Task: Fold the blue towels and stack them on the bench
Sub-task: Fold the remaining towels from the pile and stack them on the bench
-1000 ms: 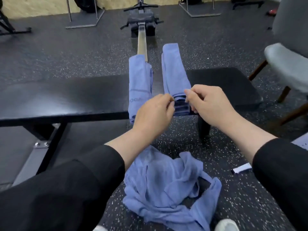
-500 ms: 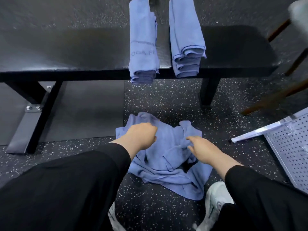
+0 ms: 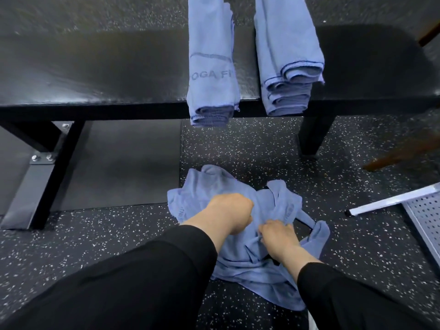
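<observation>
A crumpled heap of blue towels point(image 3: 240, 265) lies on the speckled floor in front of the black bench point(image 3: 95, 75). My left hand point(image 3: 228, 211) is down on the heap with its fingers curled into the cloth. Just to its right, my right hand point(image 3: 276, 236) grips a fold of the same heap. Two folded blue towel stacks lie across the bench and hang over its near edge: a left stack point(image 3: 212, 67) with grey lettering and a right stack point(image 3: 288, 63) showing several layers.
The bench's metal foot point(image 3: 31, 184) stands at the left and a black leg point(image 3: 312, 136) at the right. A white perforated metal panel point(image 3: 426, 217) lies at the right edge. Brown chair legs point(image 3: 402, 151) reach in from the far right. A dark mat point(image 3: 114, 163) lies under the bench.
My hands left the right stack on the bench and dropped to the floor heap. The view tilted down. Both hands have now closed on the heap's cloth.
</observation>
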